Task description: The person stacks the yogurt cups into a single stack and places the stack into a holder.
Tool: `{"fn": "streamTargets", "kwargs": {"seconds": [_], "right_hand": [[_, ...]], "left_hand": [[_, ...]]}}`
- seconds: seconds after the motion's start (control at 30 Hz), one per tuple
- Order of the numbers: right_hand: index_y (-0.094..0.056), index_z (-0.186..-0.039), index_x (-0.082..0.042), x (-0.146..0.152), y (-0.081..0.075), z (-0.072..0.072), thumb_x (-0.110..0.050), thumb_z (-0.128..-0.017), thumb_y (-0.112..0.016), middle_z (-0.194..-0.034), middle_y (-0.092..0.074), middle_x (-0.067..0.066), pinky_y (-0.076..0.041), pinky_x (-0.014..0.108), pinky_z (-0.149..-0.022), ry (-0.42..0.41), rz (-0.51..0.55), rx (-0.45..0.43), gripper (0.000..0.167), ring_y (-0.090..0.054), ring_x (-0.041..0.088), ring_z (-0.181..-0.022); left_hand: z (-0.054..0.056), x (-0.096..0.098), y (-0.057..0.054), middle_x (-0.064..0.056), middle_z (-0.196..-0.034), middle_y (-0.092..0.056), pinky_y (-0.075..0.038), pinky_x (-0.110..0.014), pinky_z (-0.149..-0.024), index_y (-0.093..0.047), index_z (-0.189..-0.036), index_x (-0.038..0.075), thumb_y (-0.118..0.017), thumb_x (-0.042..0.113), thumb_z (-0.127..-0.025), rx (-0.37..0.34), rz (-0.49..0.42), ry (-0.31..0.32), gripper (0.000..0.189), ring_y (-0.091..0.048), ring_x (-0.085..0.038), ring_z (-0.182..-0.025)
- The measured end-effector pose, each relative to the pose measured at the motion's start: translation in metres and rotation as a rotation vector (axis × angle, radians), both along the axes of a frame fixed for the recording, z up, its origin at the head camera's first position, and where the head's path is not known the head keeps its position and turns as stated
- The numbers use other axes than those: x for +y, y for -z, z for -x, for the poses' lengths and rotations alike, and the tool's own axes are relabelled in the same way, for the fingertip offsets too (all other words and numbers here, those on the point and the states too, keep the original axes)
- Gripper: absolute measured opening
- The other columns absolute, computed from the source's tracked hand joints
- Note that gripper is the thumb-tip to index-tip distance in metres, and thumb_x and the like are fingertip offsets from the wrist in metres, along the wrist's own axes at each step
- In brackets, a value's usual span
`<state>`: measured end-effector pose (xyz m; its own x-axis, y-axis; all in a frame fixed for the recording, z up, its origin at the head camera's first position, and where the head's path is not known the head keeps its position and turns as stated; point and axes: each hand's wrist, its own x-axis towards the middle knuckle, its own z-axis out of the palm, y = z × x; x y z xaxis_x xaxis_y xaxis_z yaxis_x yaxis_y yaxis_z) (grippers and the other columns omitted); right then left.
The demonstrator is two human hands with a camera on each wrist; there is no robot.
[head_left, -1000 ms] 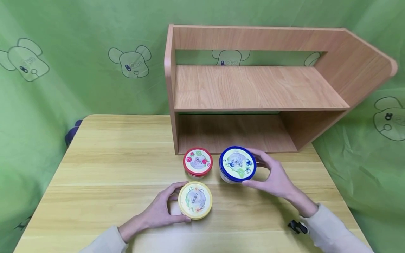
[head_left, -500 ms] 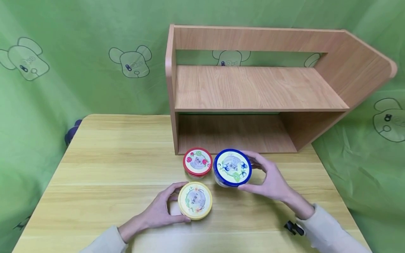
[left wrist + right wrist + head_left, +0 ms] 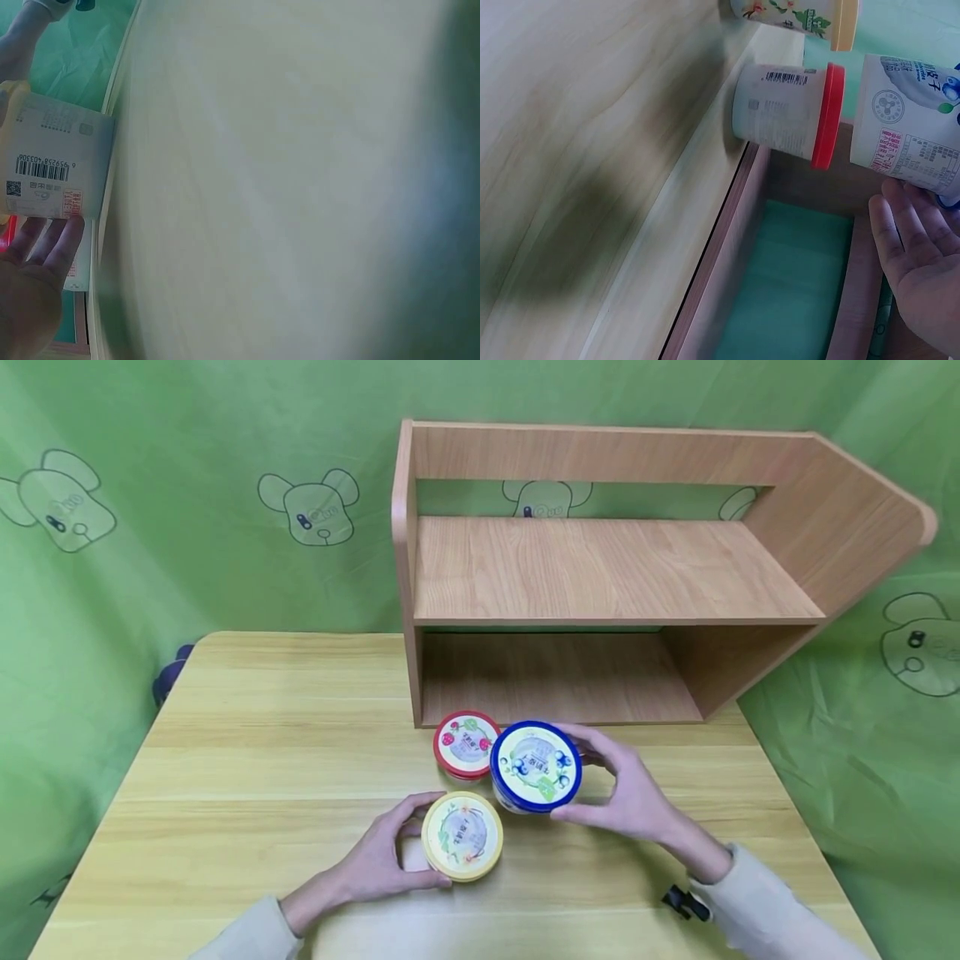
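A yellow-lidded tub (image 3: 462, 836) stands upright near the middle of the table, with my left hand (image 3: 386, 852) holding its left side between thumb and fingers. My right hand (image 3: 626, 789) grips a blue-lidded tub (image 3: 536, 767) with blueberries on the lid, from its right side. In the right wrist view this white-walled tub (image 3: 907, 124) is raised off the tabletop and the fingers curve under its side. Behind the yellow lid, a red-lidded tub (image 3: 467, 744) stands on the table. The blue lid overlaps its right edge in the head view.
A two-level wooden shelf (image 3: 615, 568) stands at the back right, its front edge just behind the red-lidded tub. The light wooden table (image 3: 262, 760) extends left and forward. Green printed cloth (image 3: 187, 552) hangs behind. A black clip-like piece (image 3: 685, 903) sits by the right sleeve.
My right hand has carried the blue-lidded tub left and slightly toward me, until its lid overlaps the red one in view. My left hand and its tub have stayed in place.
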<state>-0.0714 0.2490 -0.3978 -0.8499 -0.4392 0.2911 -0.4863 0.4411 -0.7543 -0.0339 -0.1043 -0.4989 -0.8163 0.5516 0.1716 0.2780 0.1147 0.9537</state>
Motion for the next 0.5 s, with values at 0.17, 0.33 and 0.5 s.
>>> {"fn": "streamTargets", "kwargs": {"seconds": [0.17, 0.33, 0.5], "right_hand": [[-0.053, -0.152, -0.014, -0.005, 0.003, 0.0, -0.008, -0.065, -0.099, -0.139, -0.068, 0.011, -0.058, 0.021, -0.101, -0.02, 0.004, 0.0, 0.099, -0.064, 0.001, -0.12], [-0.054, -0.15, -0.012, -0.01, 0.004, -0.001, -0.01, -0.064, -0.1, -0.137, -0.07, 0.01, -0.06, 0.023, -0.1, -0.038, 0.018, 0.0, 0.098, -0.066, 0.002, -0.118], [-0.054, -0.151, -0.012, -0.016, 0.004, -0.003, -0.011, -0.064, -0.1, -0.137, -0.07, 0.01, -0.061, 0.025, -0.099, -0.055, 0.02, -0.01, 0.099, -0.066, 0.004, -0.118]], "left_hand": [[0.0, 0.0, -0.001, -0.012, -0.14, -0.063, -0.058, -0.029, -0.111, -0.043, -0.156, 0.011, -0.097, 0.022, -0.075, -0.004, 0.0, 0.001, 0.098, -0.063, -0.009, -0.123], [-0.001, 0.0, -0.001, -0.011, -0.139, -0.063, -0.058, -0.029, -0.111, -0.043, -0.156, 0.011, -0.097, 0.022, -0.075, -0.01, 0.003, -0.001, 0.098, -0.063, -0.008, -0.122], [-0.001, 0.0, -0.001, -0.011, -0.138, -0.064, -0.058, -0.029, -0.111, -0.043, -0.156, 0.011, -0.097, 0.021, -0.074, -0.012, 0.0, -0.006, 0.098, -0.063, -0.008, -0.122]]}}
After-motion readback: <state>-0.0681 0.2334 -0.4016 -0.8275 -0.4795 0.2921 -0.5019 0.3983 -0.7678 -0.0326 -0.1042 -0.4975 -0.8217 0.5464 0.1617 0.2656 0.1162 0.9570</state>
